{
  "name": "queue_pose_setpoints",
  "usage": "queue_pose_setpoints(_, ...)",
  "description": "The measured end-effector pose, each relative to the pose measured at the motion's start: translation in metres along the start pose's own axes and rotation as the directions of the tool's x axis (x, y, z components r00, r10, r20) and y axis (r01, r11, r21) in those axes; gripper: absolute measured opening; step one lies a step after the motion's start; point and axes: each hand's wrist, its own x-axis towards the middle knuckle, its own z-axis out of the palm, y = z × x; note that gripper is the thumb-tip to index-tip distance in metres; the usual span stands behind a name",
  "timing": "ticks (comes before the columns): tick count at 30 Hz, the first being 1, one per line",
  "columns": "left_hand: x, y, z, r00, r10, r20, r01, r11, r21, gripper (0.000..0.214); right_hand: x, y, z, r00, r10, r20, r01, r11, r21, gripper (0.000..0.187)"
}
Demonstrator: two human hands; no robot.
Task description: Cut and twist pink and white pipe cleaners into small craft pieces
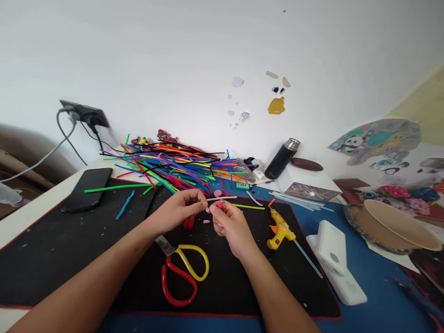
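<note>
Over the middle of the black mat (138, 273), my left hand (182, 208) and my right hand (232, 226) meet with fingertips nearly touching. My right hand pinches a small bright pink piece (219, 203), whose shape is mostly covered by the fingers. Thumb and forefinger of my left hand are closed beside it; what they hold is too small to make out. A pale pink strip (227, 198) shows just behind the fingertips. Below the hands lie scissors (183, 273) with one red and one yellow handle loop. A red object (189, 222) is partly hidden by my left hand.
A heap of colourful pipe cleaners (180, 164) lies along the wall. To the right are a yellow glue gun (280, 230), white power-bank-like devices (335, 254) and a woven basket (391, 226). A black flask (282, 159) leans behind; a black phone (88, 189) lies left.
</note>
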Motion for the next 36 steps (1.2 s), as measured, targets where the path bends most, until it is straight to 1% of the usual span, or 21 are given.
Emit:
queue_pose_setpoints(4,0.001,0.001,0.001,1.0,0.009,0.0,-0.009,1.0,0.0,0.041,-0.001,0.001,0.002,1.0,0.008,0.012,-0.008,1.0,-0.017,0.036)
queue_pose_setpoints(8,0.002,-0.001,0.0,0.999,0.017,-0.029,-0.018,1.0,-0.021,0.044,0.0,0.001,0.001,1.0,-0.019,-0.023,0.018,0.999,-0.048,0.035)
queue_pose_setpoints(12,0.004,-0.004,-0.001,0.996,0.027,-0.087,-0.032,0.998,-0.052,0.046,0.001,0.001,0.0,0.995,-0.077,-0.068,0.069,0.992,-0.103,0.035)
queue_pose_setpoints(18,0.003,-0.006,-0.002,0.997,0.01,-0.079,-0.013,0.999,-0.045,0.044,0.002,0.006,-0.003,0.986,-0.146,-0.081,0.127,0.97,-0.206,0.035)
queue_pose_setpoints(22,0.003,-0.005,-0.002,0.999,0.0,-0.052,-0.003,0.998,-0.061,0.042,0.001,0.008,-0.004,0.976,-0.203,-0.081,0.166,0.931,-0.326,0.033)
queue_pose_setpoints(30,0.002,-0.003,-0.001,0.999,0.008,-0.035,-0.008,1.0,0.007,0.041,-0.006,-0.003,0.003,0.954,-0.29,-0.082,0.201,0.816,-0.541,0.029)
queue_pose_setpoints(32,0.002,-0.003,-0.001,0.999,0.012,-0.042,-0.011,1.0,0.018,0.041,-0.006,-0.003,0.003,0.954,-0.287,-0.082,0.199,0.816,-0.543,0.029)
queue_pose_setpoints(36,0.002,-0.003,-0.001,0.996,0.045,-0.071,-0.043,0.999,0.031,0.039,-0.004,0.002,0.0,0.968,-0.247,-0.048,0.199,0.869,-0.453,0.032)
